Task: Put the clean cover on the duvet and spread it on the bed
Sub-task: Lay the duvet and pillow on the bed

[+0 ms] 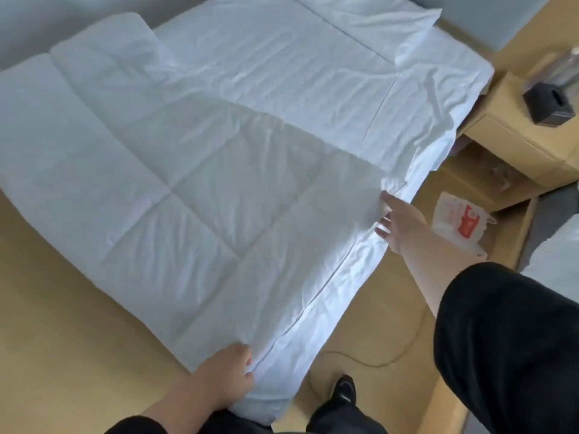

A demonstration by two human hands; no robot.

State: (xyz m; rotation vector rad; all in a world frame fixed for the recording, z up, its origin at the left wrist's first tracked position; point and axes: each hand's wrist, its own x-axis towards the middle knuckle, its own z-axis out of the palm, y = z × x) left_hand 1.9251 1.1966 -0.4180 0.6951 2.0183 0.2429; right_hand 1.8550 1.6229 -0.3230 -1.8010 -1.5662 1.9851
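A white quilted duvet (pixel 150 170) lies spread across the near half of the bed. Beneath it the white cover (pixel 307 98) lies flat over the bed, reaching up to the pillow. My left hand (pixel 224 375) grips the duvet's near corner at the bottom edge of the bed, fingers curled into the fabric. My right hand (pixel 396 220) reaches out along the bed's right edge and touches the duvet's side edge with its fingers extended. A seam line of the cover (pixel 316 299) runs between the two hands.
A white pillow (pixel 376 17) lies at the head of the bed. A wooden nightstand (pixel 513 130) with a dark box (pixel 550 103) stands on the right. A white and red plastic bag (pixel 457 220) and a cable (pixel 360 361) lie on the wooden floor. My shoe (pixel 343 389) is near the bed's corner.
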